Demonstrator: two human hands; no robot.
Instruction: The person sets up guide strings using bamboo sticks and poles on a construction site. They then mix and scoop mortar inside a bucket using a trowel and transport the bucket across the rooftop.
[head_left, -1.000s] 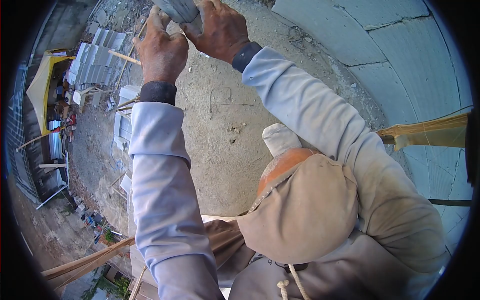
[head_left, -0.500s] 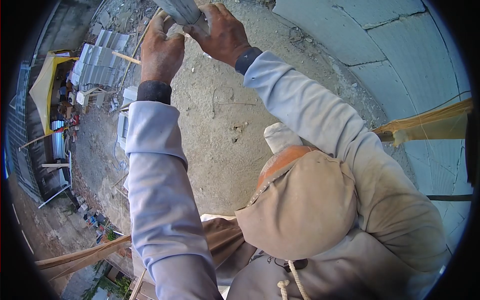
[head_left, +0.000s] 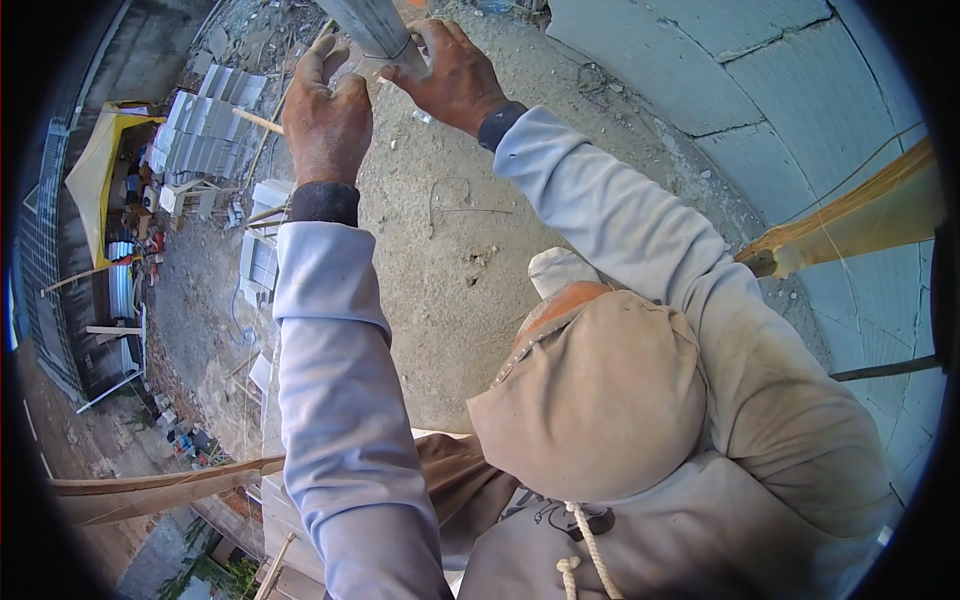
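At far left, a yellow-edged canopy (head_left: pixel 90 190) stands near stacked grey sheets (head_left: pixel 205 125). Rough grey ground (head_left: pixel 450 310) extends beneath the arms. The left hand (head_left: pixel 328 115) has curled fingers with the thumb apart; whether they grip cannot be told. The grey bar (head_left: pixel 370 22) is at top centre, its long axis sloping from the upper frame edge down-right, near end toward the wearer. The right hand (head_left: pixel 452 75) pinches that end between thumb and fingers. Dark print on the garment (head_left: pixel 700 530) is illegible. At right stands a pale block wall (head_left: pixel 800 120).

Grey bar (head_left: pixel 366 24); upper end off-frame
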